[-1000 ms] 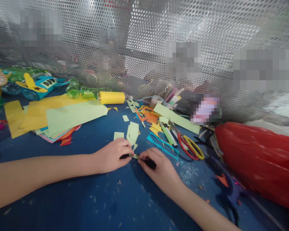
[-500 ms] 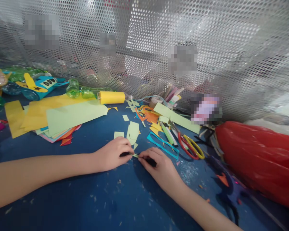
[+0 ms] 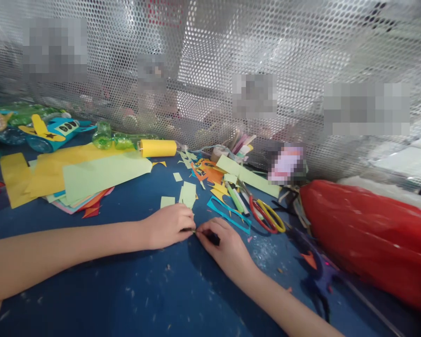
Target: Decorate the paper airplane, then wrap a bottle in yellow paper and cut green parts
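Observation:
My left hand [image 3: 173, 227] and my right hand [image 3: 226, 243] meet fingertip to fingertip over the blue table. Both are closed in a pinch on a small piece of light green paper [image 3: 194, 230], mostly covered by the fingers. Just beyond the hands lie a light green paper cutout [image 3: 187, 194] and a small green square [image 3: 167, 201]. Right of them rests a blue paper frame [image 3: 228, 215]. Scissors [image 3: 266, 216] with red and yellow handles lie farther right, beside a green marker [image 3: 234, 197].
Stacked coloured paper [image 3: 101, 173] lies at left, below a blue and yellow toy plane [image 3: 58, 132]. A yellow-wrapped bottle [image 3: 158, 148] lies behind. Orange scraps [image 3: 208, 171] lie by the perforated metal screen [image 3: 210, 56]. A red plastic bag [image 3: 365, 234] fills the right side.
The fingertips have drawn closer together, and less of the green paper shows between them. The whole view has shifted slightly, so things appear farther left.

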A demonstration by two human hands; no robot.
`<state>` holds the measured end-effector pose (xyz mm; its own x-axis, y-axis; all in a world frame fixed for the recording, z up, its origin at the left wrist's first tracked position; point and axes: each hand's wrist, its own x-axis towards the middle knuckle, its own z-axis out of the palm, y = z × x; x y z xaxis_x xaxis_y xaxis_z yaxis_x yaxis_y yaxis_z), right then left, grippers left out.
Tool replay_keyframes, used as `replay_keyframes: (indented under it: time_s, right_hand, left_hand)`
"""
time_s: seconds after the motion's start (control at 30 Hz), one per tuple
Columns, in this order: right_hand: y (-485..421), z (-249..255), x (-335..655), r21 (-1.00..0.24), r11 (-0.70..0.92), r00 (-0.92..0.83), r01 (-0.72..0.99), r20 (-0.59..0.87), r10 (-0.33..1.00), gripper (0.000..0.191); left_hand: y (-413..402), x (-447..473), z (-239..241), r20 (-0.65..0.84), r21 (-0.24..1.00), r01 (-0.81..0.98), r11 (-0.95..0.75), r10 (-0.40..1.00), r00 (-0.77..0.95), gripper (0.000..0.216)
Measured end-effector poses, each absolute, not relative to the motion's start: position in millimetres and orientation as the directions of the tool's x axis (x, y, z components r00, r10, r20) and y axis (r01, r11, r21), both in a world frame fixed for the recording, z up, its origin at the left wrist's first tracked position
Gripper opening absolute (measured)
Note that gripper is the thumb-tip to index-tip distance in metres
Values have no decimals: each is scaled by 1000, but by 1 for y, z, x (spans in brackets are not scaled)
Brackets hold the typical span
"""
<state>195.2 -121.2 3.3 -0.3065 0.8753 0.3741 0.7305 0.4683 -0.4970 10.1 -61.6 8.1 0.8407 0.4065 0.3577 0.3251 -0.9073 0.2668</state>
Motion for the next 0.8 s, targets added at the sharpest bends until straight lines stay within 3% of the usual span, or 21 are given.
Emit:
replay_keyframes:
  time_s: [0.1, 0.17, 0.27, 0.33, 0.47, 0.8]
  right_hand:
    - [-121, 3, 197, -585, 440, -257, 682, 372, 892, 10]
    - [-119, 3, 200, -714, 363, -168, 599, 331, 928, 14]
    - [-115, 3, 201, -920, 166, -94, 355, 142, 985, 30]
    - [-115, 6, 200, -981, 25, -136, 193, -1, 991, 36]
    - [-119, 12, 196, -991, -126, -238, 47, -134, 962, 35]
    - [-117, 5, 195, -986, -164, -256, 2, -159, 953, 22]
  left_hand:
    - [-63, 8, 5, 446, 135, 288, -948, 317, 837, 22]
    - [-64, 4, 6, 527, 43, 253, -966, 238, 816, 25]
    - [-67, -1, 12, 631, -78, 202, -976, 109, 768, 22]
    - [-68, -4, 16, 676, -148, 177, -973, 31, 736, 19]
    - [-68, -9, 17, 681, -229, 166, -959, -36, 732, 20]
    - [-67, -5, 18, 687, -266, 134, -955, -90, 721, 18]
